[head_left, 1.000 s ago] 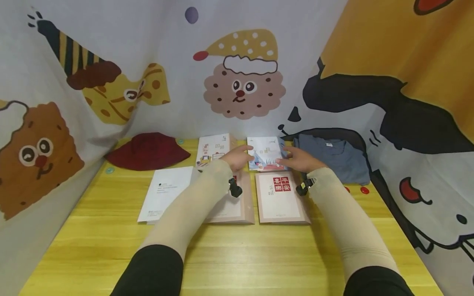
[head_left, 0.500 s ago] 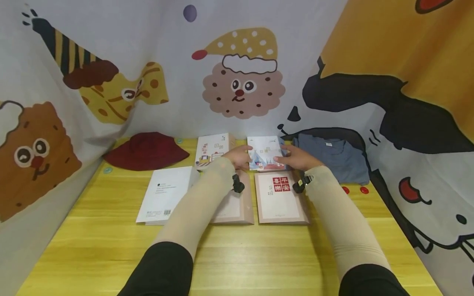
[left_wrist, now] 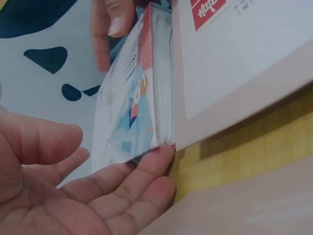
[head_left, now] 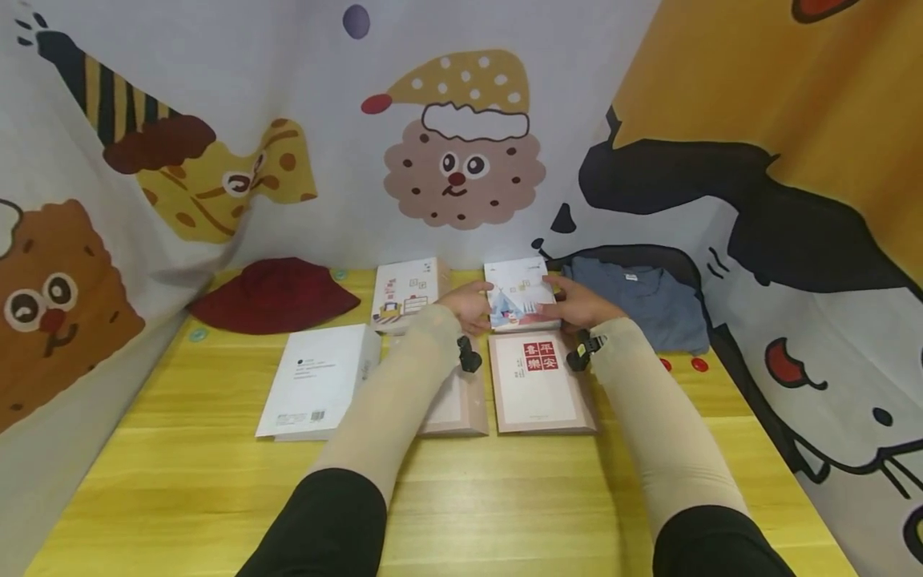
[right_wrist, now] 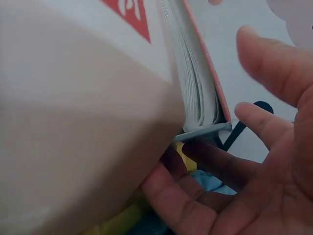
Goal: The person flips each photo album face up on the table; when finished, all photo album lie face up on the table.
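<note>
In the head view a thick white book with a blue and pink picture at its foot lies at the back middle, between my two hands. My left hand is at its left side. In the left wrist view the fingers reach the book's lower corner and the thumb stands apart from the cover. My right hand is at the book's right side. In the right wrist view its fingers extend loosely beneath the corner of the cover, thumb raised away. A pink-bordered book with red characters lies just in front.
Another pink-bordered book is partly covered by my left forearm. A white book lies left of it, and an illustrated book behind. A dark red hat sits back left, a folded grey-blue shirt back right. A printed curtain surrounds the table.
The illustrated book between my hands has shifted slightly right and back, turning a little, against the other books. My left hand has moved right with it. The head view has swung slightly right.
</note>
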`<state>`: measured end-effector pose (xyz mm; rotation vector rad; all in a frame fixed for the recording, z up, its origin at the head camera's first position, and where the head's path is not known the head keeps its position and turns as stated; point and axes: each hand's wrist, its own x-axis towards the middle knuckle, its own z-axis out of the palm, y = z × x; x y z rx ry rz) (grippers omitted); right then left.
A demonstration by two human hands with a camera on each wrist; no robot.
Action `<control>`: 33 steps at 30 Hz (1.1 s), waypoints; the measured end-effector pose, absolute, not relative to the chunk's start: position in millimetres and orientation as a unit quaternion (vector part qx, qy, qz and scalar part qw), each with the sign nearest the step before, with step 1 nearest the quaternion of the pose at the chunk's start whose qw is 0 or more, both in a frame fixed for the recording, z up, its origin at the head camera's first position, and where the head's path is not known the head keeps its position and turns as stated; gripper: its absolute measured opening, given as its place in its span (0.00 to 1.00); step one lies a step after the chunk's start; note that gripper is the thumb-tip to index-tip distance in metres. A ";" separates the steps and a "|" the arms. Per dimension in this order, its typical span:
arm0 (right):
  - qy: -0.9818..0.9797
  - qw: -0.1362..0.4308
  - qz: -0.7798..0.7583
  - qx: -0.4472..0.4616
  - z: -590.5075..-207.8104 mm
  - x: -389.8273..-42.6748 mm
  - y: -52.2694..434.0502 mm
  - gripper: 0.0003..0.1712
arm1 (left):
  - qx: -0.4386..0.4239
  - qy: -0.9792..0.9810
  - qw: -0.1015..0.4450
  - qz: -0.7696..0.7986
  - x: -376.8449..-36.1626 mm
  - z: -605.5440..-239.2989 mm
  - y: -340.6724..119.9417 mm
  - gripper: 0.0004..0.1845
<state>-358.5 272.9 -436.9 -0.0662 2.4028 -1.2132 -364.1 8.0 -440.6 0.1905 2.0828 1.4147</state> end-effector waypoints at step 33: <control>0.894 0.238 -0.379 -0.029 -440.5 -362.6 274.6 0.45 | 0.020 0.753 0.275 0.597 -355.7 -436.4 20.0 0.40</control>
